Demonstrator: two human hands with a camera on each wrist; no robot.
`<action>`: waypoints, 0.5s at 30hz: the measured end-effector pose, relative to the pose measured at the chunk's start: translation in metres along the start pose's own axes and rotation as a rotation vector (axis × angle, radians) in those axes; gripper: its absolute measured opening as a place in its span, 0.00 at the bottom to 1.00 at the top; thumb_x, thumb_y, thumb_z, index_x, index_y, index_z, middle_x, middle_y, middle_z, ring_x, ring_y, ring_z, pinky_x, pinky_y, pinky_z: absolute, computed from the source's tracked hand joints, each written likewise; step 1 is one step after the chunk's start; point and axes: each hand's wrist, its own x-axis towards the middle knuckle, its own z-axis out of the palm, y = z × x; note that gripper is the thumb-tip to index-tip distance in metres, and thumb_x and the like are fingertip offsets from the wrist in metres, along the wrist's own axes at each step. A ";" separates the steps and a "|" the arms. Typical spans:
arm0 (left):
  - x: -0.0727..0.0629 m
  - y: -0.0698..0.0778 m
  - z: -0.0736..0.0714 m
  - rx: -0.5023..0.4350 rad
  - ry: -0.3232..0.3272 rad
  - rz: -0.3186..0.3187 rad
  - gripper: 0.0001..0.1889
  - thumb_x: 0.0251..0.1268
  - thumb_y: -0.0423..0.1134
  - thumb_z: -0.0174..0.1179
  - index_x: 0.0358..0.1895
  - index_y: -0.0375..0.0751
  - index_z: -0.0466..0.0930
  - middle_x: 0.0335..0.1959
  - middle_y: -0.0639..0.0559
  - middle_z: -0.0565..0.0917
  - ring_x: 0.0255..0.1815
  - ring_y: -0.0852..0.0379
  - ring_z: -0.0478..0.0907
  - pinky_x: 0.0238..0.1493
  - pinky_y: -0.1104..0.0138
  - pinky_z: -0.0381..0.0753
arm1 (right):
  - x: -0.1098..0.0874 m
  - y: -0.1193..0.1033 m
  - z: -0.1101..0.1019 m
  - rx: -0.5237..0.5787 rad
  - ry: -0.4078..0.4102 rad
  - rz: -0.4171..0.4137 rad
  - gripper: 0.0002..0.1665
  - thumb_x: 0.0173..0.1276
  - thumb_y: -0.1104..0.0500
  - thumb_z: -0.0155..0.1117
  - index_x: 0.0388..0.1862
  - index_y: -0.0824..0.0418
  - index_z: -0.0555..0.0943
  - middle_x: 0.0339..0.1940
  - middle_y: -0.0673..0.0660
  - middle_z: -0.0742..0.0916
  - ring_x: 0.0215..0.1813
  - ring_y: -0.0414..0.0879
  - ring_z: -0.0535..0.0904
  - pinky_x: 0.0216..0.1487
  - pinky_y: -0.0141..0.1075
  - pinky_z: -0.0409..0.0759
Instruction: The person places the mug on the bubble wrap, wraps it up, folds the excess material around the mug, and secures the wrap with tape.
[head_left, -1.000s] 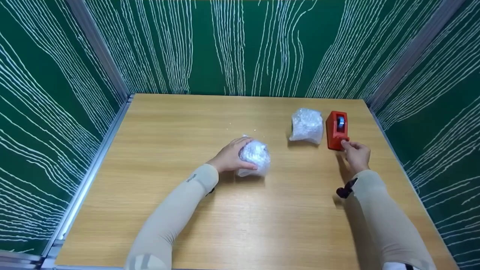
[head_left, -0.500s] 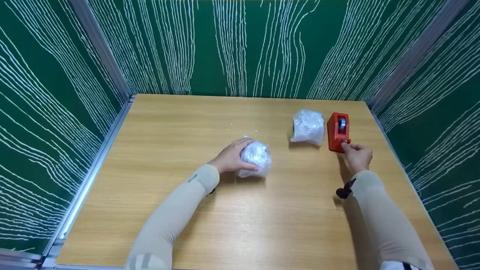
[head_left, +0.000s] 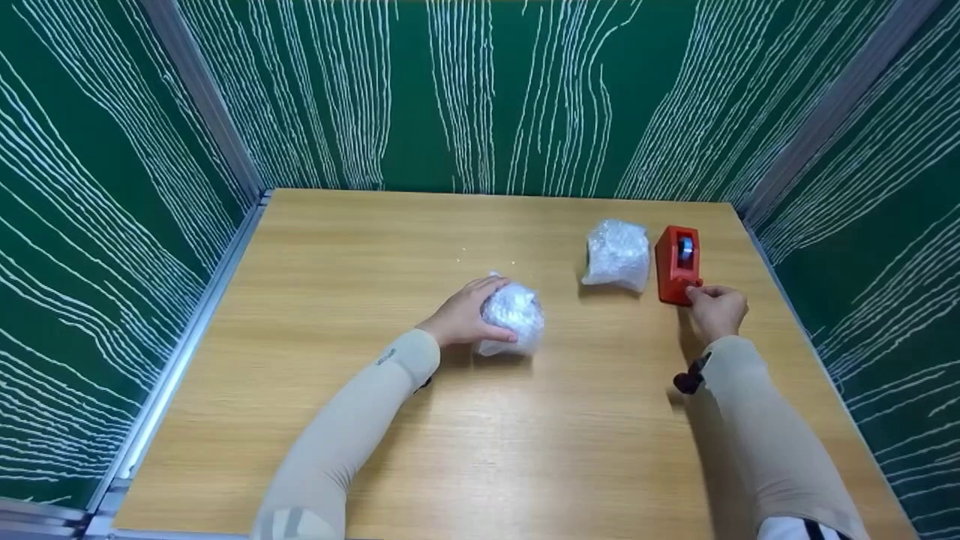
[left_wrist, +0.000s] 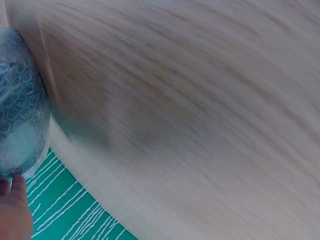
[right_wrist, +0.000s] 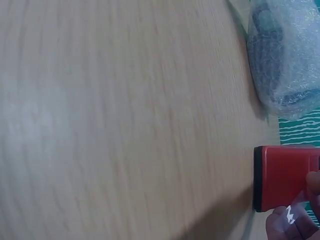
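In the head view my left hand [head_left: 466, 311] grips a bubble-wrapped bundle [head_left: 519, 315] on the table, thumb on the near side and fingers over the far side. The left wrist view catches part of that wrapped bundle [left_wrist: 20, 105] at its left edge. At the right stands a red tape dispenser [head_left: 667, 281] with a blue-cored tape roll [head_left: 685, 248] in it. My right hand [head_left: 718, 311] is at its front end. In the right wrist view, its fingers pinch a short piece of clear tape [right_wrist: 290, 214] beside the dispenser. What the wrap holds is unclear.
A second bubble-wrapped bundle [head_left: 616, 253] lies left of the dispenser. Small white specks dot the wooden table [head_left: 360, 255] beyond my left hand. Green panels [head_left: 420, 150] with white lines enclose the back and sides, with metal posts at the corners.
Both hands keep nearly the same place. The right fingers shift slightly at the dispenser's front end. The whole head view has drifted a few pixels.
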 end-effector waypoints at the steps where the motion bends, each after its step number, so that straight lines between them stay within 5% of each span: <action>1: 0.000 0.000 0.000 0.001 0.000 -0.001 0.58 0.55 0.64 0.81 0.87 0.51 0.61 0.89 0.48 0.63 0.91 0.45 0.55 0.89 0.46 0.59 | 0.000 -0.001 -0.001 0.000 -0.007 0.006 0.19 0.84 0.51 0.62 0.68 0.54 0.79 0.60 0.52 0.80 0.62 0.48 0.75 0.61 0.32 0.79; 15: 0.001 0.002 -0.001 -0.005 0.000 -0.017 0.58 0.55 0.67 0.81 0.87 0.54 0.61 0.89 0.49 0.61 0.91 0.45 0.55 0.89 0.45 0.58 | -0.003 0.000 -0.005 -0.075 -0.050 -0.005 0.22 0.85 0.57 0.61 0.74 0.56 0.78 0.63 0.55 0.80 0.64 0.51 0.75 0.65 0.34 0.81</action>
